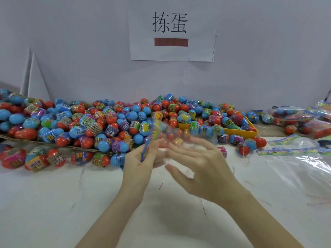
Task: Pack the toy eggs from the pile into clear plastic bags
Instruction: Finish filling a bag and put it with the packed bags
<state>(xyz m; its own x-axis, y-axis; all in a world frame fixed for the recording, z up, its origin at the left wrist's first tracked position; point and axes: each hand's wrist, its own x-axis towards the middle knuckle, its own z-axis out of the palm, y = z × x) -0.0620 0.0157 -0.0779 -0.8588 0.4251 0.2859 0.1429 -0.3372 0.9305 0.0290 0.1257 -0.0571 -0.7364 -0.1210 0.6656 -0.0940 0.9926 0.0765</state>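
Both hands were raised over the white worktop (pixel 53 203), close together in front of the pile of toy eggs (pixel 100 120). The left hand (pixel 141 163) pinched the printed, colourful header edge of a clear plastic bag (pixel 161 135) between thumb and fingers, holding it upright just in front of the pile. The right hand (pixel 200 163) was blurred; its fingers looked spread and fairly straight beside the bag's clear film, and whether they gripped the film could not be told. The bag itself was smeared, with red and yellow shapes showing through it.

The pile of blue and red eggs stretched across the back of the worktop against the pale wall (pixel 71 51), spilling over a yellow tray (pixel 250 132) on the right. A few loose eggs lay nearer, at the left front. At far right were filled bags (pixel 300 120) of eggs, and nearer lay flat empty bags (pixel 295 163) with bright header strips. A paper sign (pixel 172 31) with two large characters hung on the wall above
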